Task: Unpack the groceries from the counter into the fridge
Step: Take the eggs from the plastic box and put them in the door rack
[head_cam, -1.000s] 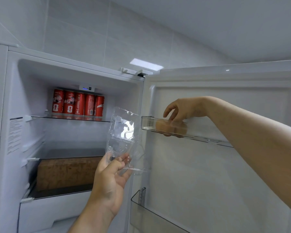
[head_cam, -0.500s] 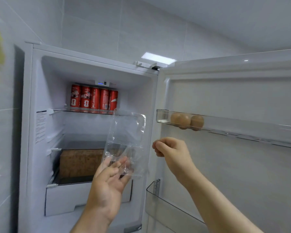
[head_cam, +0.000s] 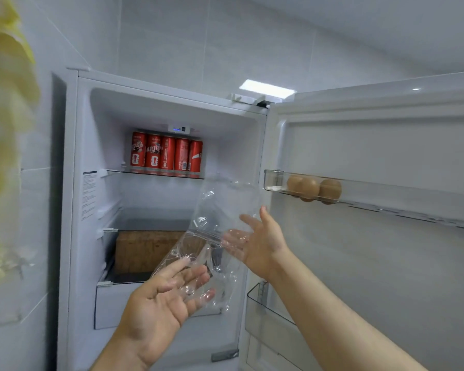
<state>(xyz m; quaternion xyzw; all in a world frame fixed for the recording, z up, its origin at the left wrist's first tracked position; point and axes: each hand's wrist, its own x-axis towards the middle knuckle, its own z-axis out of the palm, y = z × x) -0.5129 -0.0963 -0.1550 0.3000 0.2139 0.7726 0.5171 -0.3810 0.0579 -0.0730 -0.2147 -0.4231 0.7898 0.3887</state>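
Note:
The white fridge (head_cam: pixel 73 183) stands open with its door (head_cam: pixel 373 263) swung to the right. Three brown eggs (head_cam: pixel 312 189) sit in the clear upper door shelf (head_cam: pixel 386 202). A clear, empty plastic egg carton (head_cam: pixel 220 226) hangs open in front of the fridge. My left hand (head_cam: pixel 164 303) holds its lower half from below, fingers spread. My right hand (head_cam: pixel 260 241) is open with the palm against the carton's right side at the hinge.
Several red cans (head_cam: pixel 166 155) line the back of the top glass shelf. A brown box (head_cam: pixel 145 250) sits on the shelf below, above a white drawer (head_cam: pixel 110 306). A lower door bin (head_cam: pixel 268 314) juts out near my right forearm. A blurred yellow-green thing (head_cam: pixel 3 129) hangs at the left edge.
My right hand left the eggs in the door shelf, dropped down and came to the carton's right side, opening its fingers. My left hand kept hold of the carton.

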